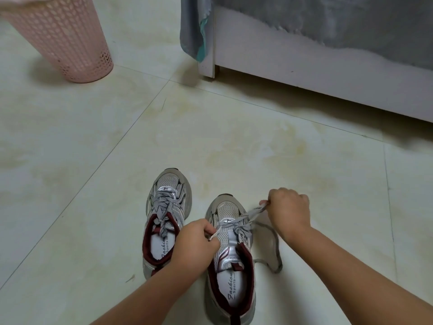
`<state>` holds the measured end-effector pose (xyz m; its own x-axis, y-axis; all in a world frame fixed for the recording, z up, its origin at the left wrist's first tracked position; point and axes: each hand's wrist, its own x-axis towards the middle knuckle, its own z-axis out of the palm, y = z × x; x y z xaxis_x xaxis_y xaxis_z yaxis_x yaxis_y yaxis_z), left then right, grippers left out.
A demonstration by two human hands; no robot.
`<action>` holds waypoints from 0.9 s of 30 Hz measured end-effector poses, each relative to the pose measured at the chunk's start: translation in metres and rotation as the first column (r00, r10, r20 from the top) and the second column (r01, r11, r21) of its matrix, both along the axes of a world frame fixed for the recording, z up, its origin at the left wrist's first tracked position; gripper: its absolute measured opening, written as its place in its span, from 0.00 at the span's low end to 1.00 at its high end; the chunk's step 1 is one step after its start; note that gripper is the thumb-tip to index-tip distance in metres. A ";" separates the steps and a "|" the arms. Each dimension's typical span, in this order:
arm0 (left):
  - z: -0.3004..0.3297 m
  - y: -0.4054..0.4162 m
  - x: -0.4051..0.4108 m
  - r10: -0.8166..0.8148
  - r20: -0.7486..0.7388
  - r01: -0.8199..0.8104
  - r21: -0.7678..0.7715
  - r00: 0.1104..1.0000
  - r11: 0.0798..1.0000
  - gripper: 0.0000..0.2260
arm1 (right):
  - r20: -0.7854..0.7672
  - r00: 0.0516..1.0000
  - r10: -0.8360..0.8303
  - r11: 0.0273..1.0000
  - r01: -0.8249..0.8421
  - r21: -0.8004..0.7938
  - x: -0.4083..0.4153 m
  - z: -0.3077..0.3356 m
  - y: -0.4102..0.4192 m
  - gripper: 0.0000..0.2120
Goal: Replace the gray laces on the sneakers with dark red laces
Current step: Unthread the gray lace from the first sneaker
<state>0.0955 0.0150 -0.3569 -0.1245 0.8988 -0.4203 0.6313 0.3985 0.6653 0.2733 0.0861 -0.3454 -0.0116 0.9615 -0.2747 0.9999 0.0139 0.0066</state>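
Two grey sneakers with dark red lining stand side by side on the floor, toes pointing away from me. The left sneaker [164, 221] is fully laced with a grey lace [162, 207]. The right sneaker [230, 259] has its grey lace [236, 222] partly loosened. My left hand [195, 242] pinches one strand of that lace at the sneaker's left side. My right hand [289, 213] grips the other strand, stretched out to the right and above the shoe. A loose loop of that lace [274, 249] lies on the floor right of the shoe. No dark red lace is in view.
A pink perforated plastic basket [65, 41] stands at the far left. A white bed frame [328, 76] with a grey blanket [194, 26] hanging over it runs along the far right. The floor [117, 148] is pale tile.
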 end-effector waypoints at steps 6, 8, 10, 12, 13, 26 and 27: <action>0.000 0.000 0.001 0.000 -0.009 0.000 -0.006 1.000 1.000 0.04 | -0.444 0.841 -0.310 0.873 0.067 -0.482 -0.012 -0.013 -0.010 0.14; 0.001 0.000 0.000 0.000 -0.006 0.000 -0.007 1.000 1.000 0.03 | -0.548 0.730 -0.407 0.824 0.036 -0.565 -0.015 -0.013 -0.014 0.14; 0.001 0.000 -0.001 -0.001 -0.004 0.001 -0.008 1.000 1.000 0.03 | -0.579 0.673 -0.461 0.786 0.006 -0.618 -0.012 -0.012 -0.012 0.19; 0.000 -0.001 -0.001 -0.002 0.001 0.002 -0.009 1.000 1.000 0.03 | -0.502 0.785 -0.362 0.816 0.007 -0.578 -0.009 -0.013 -0.007 0.20; 0.000 0.000 -0.001 -0.004 0.000 0.004 -0.010 1.000 1.000 0.04 | -0.417 0.871 -0.260 0.862 0.015 -0.507 -0.008 -0.012 -0.004 0.18; 0.002 0.001 -0.002 -0.007 -0.017 0.007 -0.011 1.000 1.000 0.05 | -0.635 0.489 -0.597 0.778 0.162 -0.607 -0.004 -0.012 -0.004 0.08; 0.002 0.000 -0.002 -0.004 -0.016 0.004 -0.011 1.000 1.000 0.04 | -0.621 0.512 -0.593 0.765 0.118 -0.633 -0.006 -0.014 -0.008 0.10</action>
